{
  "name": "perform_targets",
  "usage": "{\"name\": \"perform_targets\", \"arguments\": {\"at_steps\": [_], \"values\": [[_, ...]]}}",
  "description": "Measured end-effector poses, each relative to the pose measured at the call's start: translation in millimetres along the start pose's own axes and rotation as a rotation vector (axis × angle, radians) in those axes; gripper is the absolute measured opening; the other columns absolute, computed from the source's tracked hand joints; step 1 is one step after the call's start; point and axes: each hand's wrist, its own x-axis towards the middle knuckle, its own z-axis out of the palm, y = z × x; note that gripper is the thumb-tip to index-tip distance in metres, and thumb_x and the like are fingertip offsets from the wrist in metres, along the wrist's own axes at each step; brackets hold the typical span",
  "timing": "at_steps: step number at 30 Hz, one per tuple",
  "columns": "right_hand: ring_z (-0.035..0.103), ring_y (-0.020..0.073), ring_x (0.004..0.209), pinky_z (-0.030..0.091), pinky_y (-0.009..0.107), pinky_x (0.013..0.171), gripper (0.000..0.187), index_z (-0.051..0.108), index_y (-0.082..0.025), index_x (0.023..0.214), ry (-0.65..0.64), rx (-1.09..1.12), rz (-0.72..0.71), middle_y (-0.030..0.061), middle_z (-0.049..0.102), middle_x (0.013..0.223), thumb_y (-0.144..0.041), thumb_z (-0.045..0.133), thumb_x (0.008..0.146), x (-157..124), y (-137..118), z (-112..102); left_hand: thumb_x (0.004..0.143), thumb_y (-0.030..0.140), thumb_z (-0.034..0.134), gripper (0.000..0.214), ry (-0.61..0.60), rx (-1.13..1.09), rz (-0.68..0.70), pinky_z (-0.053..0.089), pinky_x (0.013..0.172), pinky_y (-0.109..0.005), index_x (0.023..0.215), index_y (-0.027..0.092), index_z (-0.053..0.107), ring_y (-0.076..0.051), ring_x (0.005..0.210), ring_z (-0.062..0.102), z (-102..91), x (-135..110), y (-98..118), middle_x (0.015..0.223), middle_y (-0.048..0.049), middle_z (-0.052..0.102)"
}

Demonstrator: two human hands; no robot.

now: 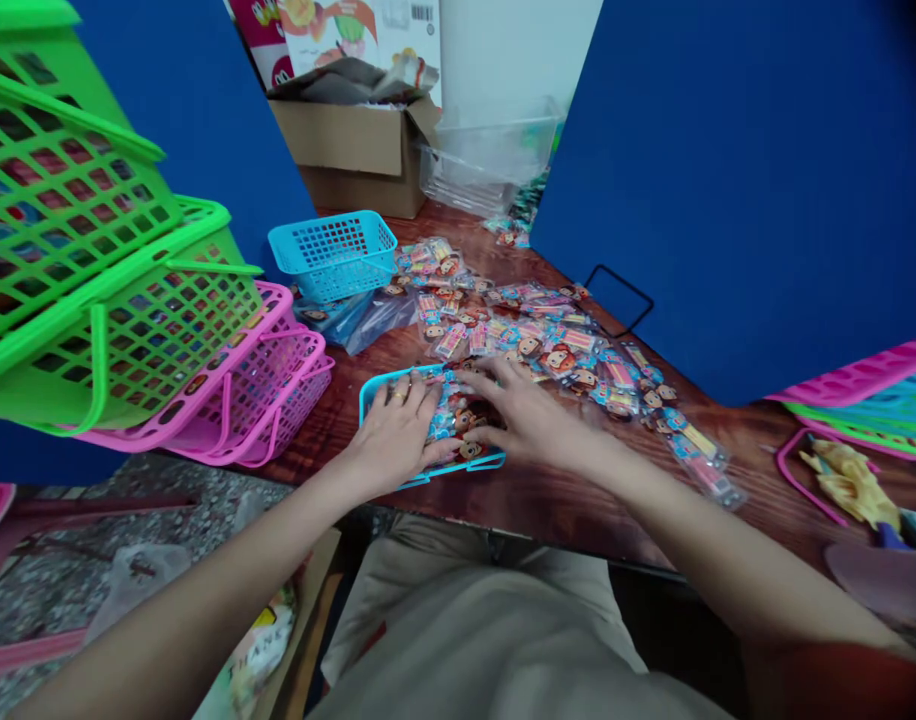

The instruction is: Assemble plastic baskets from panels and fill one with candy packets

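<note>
A small blue plastic basket (364,395) sits at the table's near edge, filled with small clear packets (447,410) printed with cartoon figures. Flat across the basket's left part lies my left hand (398,430), a ring on one finger, its fingers spread on the packets. My right hand (522,410) reaches over the basket's right side with fingers apart and slightly bent, the tips at the packets. Neither hand grips anything that I can see. Beyond my right hand, a loose spread of similar packets (559,355) covers the wooden table (428,500).
Stacked green baskets (203,240) and pink baskets (308,350), filled with goods, stand at left. Behind are another blue basket (334,240), an open cardboard box (338,140) and a clear bin (495,150). At right lie a black wire handle (645,300) and yellow crumpled material (844,480).
</note>
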Motion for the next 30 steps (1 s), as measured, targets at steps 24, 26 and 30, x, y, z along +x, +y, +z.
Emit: {"name": "perform_targets", "arguments": {"at_steps": [24,26,30], "values": [[0.051,0.0222,0.113,0.043,0.036,0.098,0.029,0.057,-0.013,0.117,0.164,0.016,-0.116,0.0140,0.058,0.114,-0.032,0.053,0.095,-6.3,1.1,35.4,0.091,0.053,0.048,0.066,0.062,-0.017,0.083,0.029,0.109,-0.062,0.147,0.022,0.034,-0.035,0.129,0.046,-12.9,2.8,-13.1,0.141,-0.0165,0.049],[0.052,0.0201,0.114,0.043,0.034,0.099,0.040,0.053,-0.016,0.125,0.236,0.164,-0.152,0.0126,0.059,0.120,-0.039,0.057,0.092,-12.7,5.3,24.4,0.089,0.055,0.050,0.066,0.104,-0.004,0.070,0.021,0.111,-0.067,0.146,0.024,0.037,-0.039,0.138,0.034,-14.4,0.8,-12.4,0.146,-0.0156,0.044],[0.056,0.0187,0.112,0.043,0.034,0.099,0.037,0.056,-0.017,0.124,0.526,0.227,0.059,0.0114,0.062,0.118,-0.040,0.047,0.097,-8.3,47.6,3.2,0.092,0.052,0.047,0.063,0.065,-0.029,0.070,0.025,0.112,-0.061,0.147,0.023,0.037,-0.039,0.144,0.025,-9.4,-1.2,-6.9,0.154,-0.0148,0.034]]}}
